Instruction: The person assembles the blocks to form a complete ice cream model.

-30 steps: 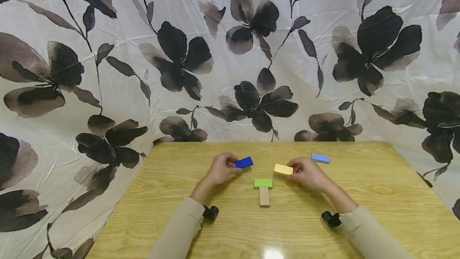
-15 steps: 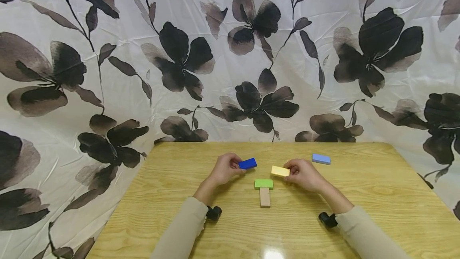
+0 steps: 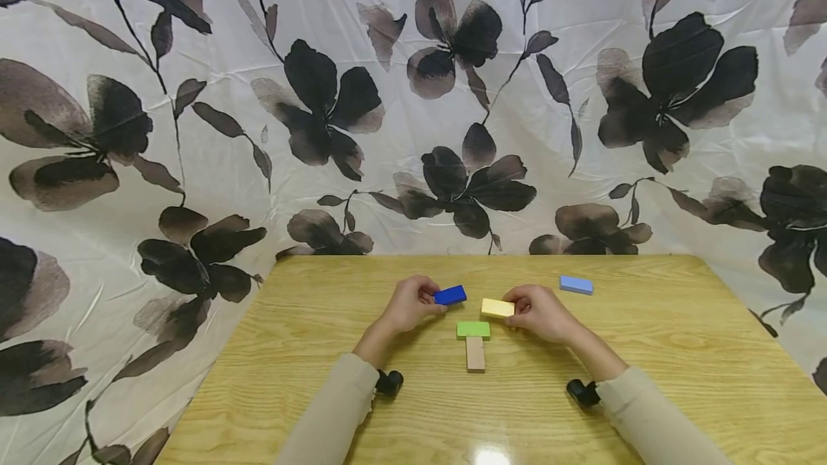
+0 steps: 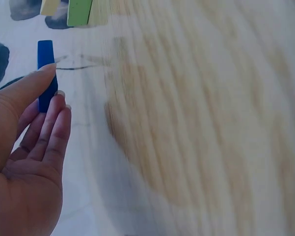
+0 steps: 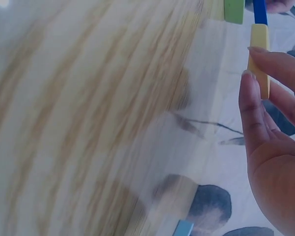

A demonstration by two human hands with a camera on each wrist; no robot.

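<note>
My left hand [image 3: 413, 303] pinches a dark blue block [image 3: 450, 296] between thumb and fingers; the left wrist view shows the thumb across the blue block [image 4: 46, 78]. From the other side, my right hand [image 3: 539, 313] pinches a pale yellow block [image 3: 497, 308] by its right end. In the right wrist view the yellow block [image 5: 258, 59] has thumb and fingertips on its lower half. A small gap separates the two held blocks in the head view. Just in front of them on the table lies a green block [image 3: 473, 330], crosswise at the far end of a tan block [image 3: 474, 355].
A light blue block [image 3: 576, 285] lies at the back right of the wooden table [image 3: 258, 407], beyond the right hand. Behind the table's far edge hangs a floral cloth [image 3: 388, 207]. A black wrist camera [image 3: 390, 383] sits at the left cuff.
Both hands have come closer together: the left with the dark blue block moved right, the right with the yellow block moved left. The green, tan and light blue blocks stay in place.
</note>
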